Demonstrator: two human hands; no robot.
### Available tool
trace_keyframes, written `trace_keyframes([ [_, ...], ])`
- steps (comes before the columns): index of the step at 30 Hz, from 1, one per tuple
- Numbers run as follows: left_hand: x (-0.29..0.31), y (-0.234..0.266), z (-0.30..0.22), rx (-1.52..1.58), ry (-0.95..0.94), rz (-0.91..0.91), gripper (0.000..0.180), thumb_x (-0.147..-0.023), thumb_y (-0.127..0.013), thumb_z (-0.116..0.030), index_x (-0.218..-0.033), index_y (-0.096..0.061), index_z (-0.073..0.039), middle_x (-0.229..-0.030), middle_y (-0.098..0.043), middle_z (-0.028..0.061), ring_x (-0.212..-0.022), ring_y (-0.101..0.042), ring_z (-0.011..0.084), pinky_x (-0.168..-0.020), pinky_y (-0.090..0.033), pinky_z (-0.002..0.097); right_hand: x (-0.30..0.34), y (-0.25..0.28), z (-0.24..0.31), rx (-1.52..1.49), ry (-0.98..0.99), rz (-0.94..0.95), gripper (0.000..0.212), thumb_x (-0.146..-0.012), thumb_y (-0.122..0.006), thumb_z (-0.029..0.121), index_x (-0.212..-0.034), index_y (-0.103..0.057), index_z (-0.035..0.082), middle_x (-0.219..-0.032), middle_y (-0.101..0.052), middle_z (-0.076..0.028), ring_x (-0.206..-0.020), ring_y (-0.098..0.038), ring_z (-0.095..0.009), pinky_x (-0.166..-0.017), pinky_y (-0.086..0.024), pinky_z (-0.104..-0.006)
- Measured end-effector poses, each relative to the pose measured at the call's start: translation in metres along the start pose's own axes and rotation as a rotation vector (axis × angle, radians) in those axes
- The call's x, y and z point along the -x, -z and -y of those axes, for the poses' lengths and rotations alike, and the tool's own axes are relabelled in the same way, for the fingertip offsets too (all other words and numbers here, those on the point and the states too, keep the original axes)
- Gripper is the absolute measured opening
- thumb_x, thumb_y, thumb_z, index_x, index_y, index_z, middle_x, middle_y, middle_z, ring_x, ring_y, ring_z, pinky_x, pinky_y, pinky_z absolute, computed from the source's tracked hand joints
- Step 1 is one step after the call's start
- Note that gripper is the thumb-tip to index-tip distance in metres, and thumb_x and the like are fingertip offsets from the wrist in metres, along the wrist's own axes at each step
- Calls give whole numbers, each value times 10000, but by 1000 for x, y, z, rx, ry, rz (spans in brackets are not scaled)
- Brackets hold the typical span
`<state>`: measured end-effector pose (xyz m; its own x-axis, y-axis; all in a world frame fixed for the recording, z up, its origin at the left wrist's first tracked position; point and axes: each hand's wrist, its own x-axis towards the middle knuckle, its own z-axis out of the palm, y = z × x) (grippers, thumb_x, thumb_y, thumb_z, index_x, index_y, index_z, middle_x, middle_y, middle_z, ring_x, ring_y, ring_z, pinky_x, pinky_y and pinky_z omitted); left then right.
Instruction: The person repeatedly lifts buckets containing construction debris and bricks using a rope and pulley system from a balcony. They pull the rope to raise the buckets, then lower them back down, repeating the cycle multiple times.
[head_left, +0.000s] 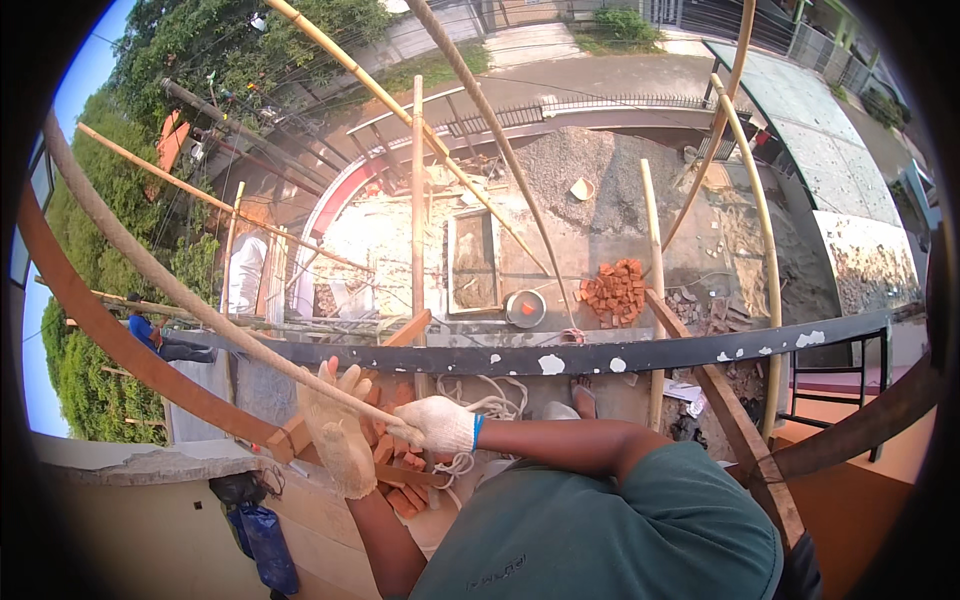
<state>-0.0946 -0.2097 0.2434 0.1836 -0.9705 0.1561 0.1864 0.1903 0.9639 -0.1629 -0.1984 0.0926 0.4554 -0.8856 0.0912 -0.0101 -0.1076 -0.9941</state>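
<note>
While leaning out over a black rail (600,358) high above a yard, gripping a thick rope (180,290) in two white work gloves. Right hand (437,425) clenched fully round the rope at its near end, knuckles up. Left hand (338,440) just beside it on the far-left side, fingers spread and pointing up, palm laid against the rope rather than wrapped round it. From the hands, slanting up and away to the left, taut and straight.

Looks coarse, twisted and fairly stiff; probably heavy to pull, judging by the tension, and rough enough to burn bare skin, so well suited to gloves. Best taken with a full wrap of the fingers, one fist close behind the other, on the stretch just beyond the right hand.

Directly beneath the hands, a stack of red bricks (400,485); to the right of them, a loose coil of thin white cord (485,405). Far below, past the rail, a brick pile (615,290) and a round bucket (525,308).
</note>
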Motion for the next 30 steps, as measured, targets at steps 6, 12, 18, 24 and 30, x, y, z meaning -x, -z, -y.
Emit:
trace_keyframes([
  [6, -12, 44, 74, -378, 293, 317, 387, -1057, -580, -313, -807, -647, -26, -630, -582, 14, -534, -539, 90, -486, -428, 239, -7, 1, -65, 775, -163, 348, 280, -957, -553, 265, -997, -713, 38, -986, -742, -182, -955, -708, -387, -853, -543, -501],
  [12, 27, 131, 213, -458, 399, 403, 454, -1050, -591, -348, -738, -639, -22, -625, -557, -6, -581, -544, 82, -536, -417, 314, -3, 73, 51, -541, 137, -354, 564, -1043, -568, 463, -1377, -546, 9, -1209, -668, -219, -1115, -682, -242, -893, -563, -405],
  [18, 65, 200, 280, -1118, 281, 902, 336, -1006, -590, -343, -979, -698, -26, -884, -719, 192, -857, -672, 418, -769, -520, 426, -6, 51, 201, -140, 175, -617, 512, -1071, -504, 487, -1048, -652, -3, -690, -612, -65, -719, -706, -158, -650, -558, -347],
  [24, -9, 227, 293, -652, 377, 730, 339, -958, -560, -125, -1260, -650, 3, -1140, -707, 86, -1013, -661, 153, -913, -522, 311, -10, 15, 41, 290, 116, -659, 379, -1078, -504, 352, -1018, -633, 2, -790, -647, -159, -727, -642, -325, -691, -502, -430],
  [30, -52, 67, 78, -20, 15, 670, 593, -1047, -585, -222, -1525, -341, 30, -1203, -686, 156, -887, -679, 162, -788, -568, 288, 18, -21, -68, 533, -164, 38, 373, -1064, -518, 390, -1159, -671, 63, -1024, -706, -210, -1010, -670, -404, -887, -518, -467],
])
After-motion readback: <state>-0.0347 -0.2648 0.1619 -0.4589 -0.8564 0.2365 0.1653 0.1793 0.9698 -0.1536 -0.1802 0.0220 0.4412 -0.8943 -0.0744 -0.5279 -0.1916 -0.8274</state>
